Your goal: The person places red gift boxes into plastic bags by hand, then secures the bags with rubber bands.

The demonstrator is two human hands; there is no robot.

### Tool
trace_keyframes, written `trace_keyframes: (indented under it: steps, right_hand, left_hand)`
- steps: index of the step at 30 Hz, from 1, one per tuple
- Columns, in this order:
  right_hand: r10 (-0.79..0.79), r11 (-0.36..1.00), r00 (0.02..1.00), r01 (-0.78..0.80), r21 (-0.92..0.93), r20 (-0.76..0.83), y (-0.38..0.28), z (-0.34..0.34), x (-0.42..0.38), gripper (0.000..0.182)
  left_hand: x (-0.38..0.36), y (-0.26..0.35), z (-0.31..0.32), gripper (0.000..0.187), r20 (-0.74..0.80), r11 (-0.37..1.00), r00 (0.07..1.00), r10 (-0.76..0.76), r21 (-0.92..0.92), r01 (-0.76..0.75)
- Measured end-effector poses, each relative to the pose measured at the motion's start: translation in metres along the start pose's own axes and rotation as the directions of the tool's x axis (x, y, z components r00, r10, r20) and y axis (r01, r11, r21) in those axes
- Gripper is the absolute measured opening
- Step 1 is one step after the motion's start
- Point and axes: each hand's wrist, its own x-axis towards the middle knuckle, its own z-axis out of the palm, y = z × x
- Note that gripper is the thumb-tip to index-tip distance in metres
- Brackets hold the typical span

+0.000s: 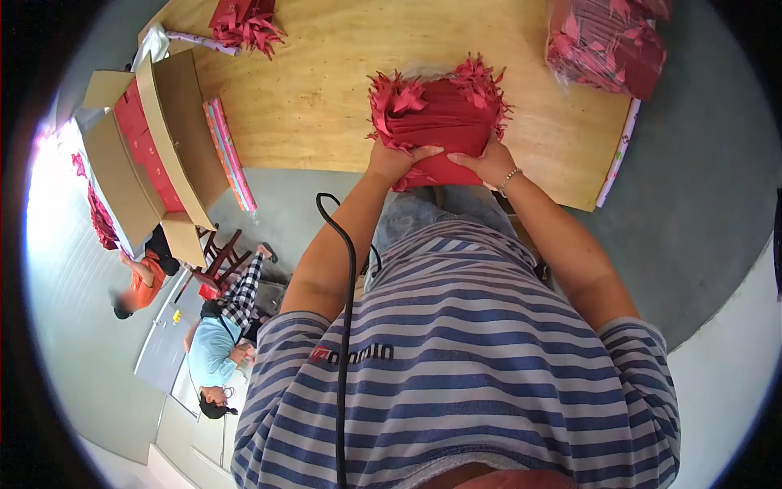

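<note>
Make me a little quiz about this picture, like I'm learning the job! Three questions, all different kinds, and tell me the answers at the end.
1. Pick one: what colour is the stack held by the left hand and the right hand?
a) green
b) blue
c) red

2. True or false: a bracelet circles the person's right wrist.

3. Fill the gap: in the picture, the open cardboard box is to the ____ of the stack.

Key:
1. c
2. True
3. left
</note>
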Motion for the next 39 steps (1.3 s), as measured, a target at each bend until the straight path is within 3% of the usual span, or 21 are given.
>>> trace_keyframes:
  steps: [1, 2, 4, 5, 7, 8, 10, 12, 14, 17, 18, 19, 22, 24, 26, 28, 30, 31, 33, 37, 39]
  right_hand:
    - [-0.050, 0.998, 0.999, 0.051, 0.025, -0.016, 0.003, 0.000, 0.000, 0.098]
    - [-0.056, 0.998, 0.998, 0.056, 0.019, -0.013, 0.007, 0.001, 0.002, 0.098]
    - [-0.018, 0.995, 1.000, 0.019, 0.097, -0.012, 0.015, 0.004, 0.003, 0.098]
    - [-0.017, 0.995, 1.000, 0.017, 0.094, -0.008, 0.024, 0.006, 0.004, 0.098]
    - [-0.088, 0.990, 0.996, 0.089, 0.111, -0.018, 0.042, 0.008, 0.011, 0.096]
    - [-0.094, 0.989, 0.995, 0.095, 0.110, -0.022, 0.035, 0.005, 0.011, 0.096]
    - [0.018, 0.998, 1.000, -0.018, 0.056, -0.012, 0.015, -0.001, -0.002, 0.093]
    - [0.018, 1.000, 1.000, -0.018, 0.010, -0.016, 0.015, 0.001, 0.005, 0.093]
    - [0.023, 0.999, 1.000, -0.024, -0.032, -0.017, 0.016, 0.000, 0.008, 0.094]
    - [-0.052, 0.999, 0.998, 0.052, -0.011, 0.024, -0.005, -0.022, 0.013, 0.099]
    - [0.115, 0.993, 0.952, -0.099, -0.069, 0.283, -0.034, -0.043, 0.010, 0.097]
    - [0.284, 0.959, 0.813, -0.231, -0.165, 0.509, -0.051, -0.056, 0.009, 0.095]
    - [0.208, 0.977, 0.830, -0.148, -0.155, 0.518, -0.016, -0.107, 0.046, 0.055]
    - [0.168, 0.977, 0.931, -0.113, -0.181, 0.324, 0.011, -0.139, 0.104, 0.029]
    - [-0.231, 0.874, 0.973, 0.219, -0.433, 0.024, 0.002, -0.127, 0.152, 0.018]
    - [-0.274, 0.895, 0.951, 0.306, -0.326, 0.141, -0.025, -0.088, 0.183, 0.019]
    - [-0.391, 0.629, 0.875, 0.481, -0.611, 0.286, -0.046, -0.053, 0.201, 0.028]
    - [-0.397, 0.628, 0.872, 0.487, -0.608, 0.288, -0.054, -0.039, 0.208, 0.028]
    - [-0.189, 0.449, 0.908, 0.418, -0.789, 0.374, -0.057, -0.017, 0.219, 0.034]
    - [-0.112, 0.451, 0.941, 0.334, -0.828, 0.319, -0.011, -0.003, 0.258, 0.032]
    - [-0.502, 0.480, 0.790, 0.594, -0.646, 0.353, 0.008, -0.020, 0.254, 0.026]
  left_hand:
    - [-0.002, 0.003, 0.000, 0.068, -0.041, 0.986, 0.998, 0.050, 0.159, -0.043]
    - [-0.006, 0.004, 0.003, 0.068, -0.047, 0.987, 0.997, 0.053, 0.155, -0.045]
    - [-0.017, 0.009, 0.016, 0.073, -0.291, 0.993, 0.956, 0.024, 0.122, 0.012]
    - [-0.016, 0.003, 0.022, 0.073, -0.294, 0.993, 0.956, 0.021, 0.118, 0.015]
    - [-0.011, -0.017, 0.034, 0.074, -0.240, 0.980, 0.956, 0.169, -0.060, -0.188]
    - [-0.009, -0.018, 0.033, 0.078, -0.271, 0.960, 0.922, 0.278, 0.111, -0.257]
    - [-0.006, -0.017, 0.029, 0.079, -0.283, 0.950, 0.914, 0.290, 0.204, -0.238]
    - [0.005, -0.022, 0.025, 0.080, -0.298, 0.929, 0.902, 0.311, 0.294, -0.223]
    - [0.011, -0.032, 0.026, 0.081, -0.176, 0.999, 0.983, 0.051, 0.018, -0.048]
    - [0.013, -0.030, 0.027, 0.081, -0.168, 0.997, 0.985, 0.035, -0.063, -0.046]
    - [0.012, -0.030, 0.027, 0.081, -0.170, 0.997, 0.985, 0.037, -0.067, -0.049]
    - [0.011, -0.030, 0.026, 0.082, -0.181, 0.995, 0.982, 0.050, -0.080, -0.066]
    - [0.008, -0.027, 0.021, 0.083, -0.178, 0.995, 0.984, 0.024, -0.088, -0.040]
    - [0.007, -0.029, 0.022, 0.084, -0.166, 0.997, 0.986, -0.016, -0.081, 0.002]
    - [0.007, -0.031, 0.023, 0.085, -0.164, 0.998, 0.986, 0.000, -0.065, -0.011]
    - [0.007, -0.034, 0.024, 0.085, -0.170, 0.999, 0.985, 0.014, -0.037, -0.021]
    - [0.004, -0.033, 0.024, 0.085, -0.174, 1.000, 0.984, 0.027, -0.005, -0.029]
    - [0.003, -0.028, 0.024, 0.085, -0.190, 0.998, 0.981, 0.047, -0.026, -0.052]
    - [0.003, -0.029, 0.024, 0.084, -0.207, 0.996, 0.976, 0.061, -0.044, -0.071]
    - [0.003, -0.030, 0.021, 0.082, -0.176, 0.999, 0.984, 0.042, -0.016, -0.046]
    - [0.001, -0.024, 0.020, 0.081, -0.168, 0.999, 0.985, 0.030, -0.028, -0.036]
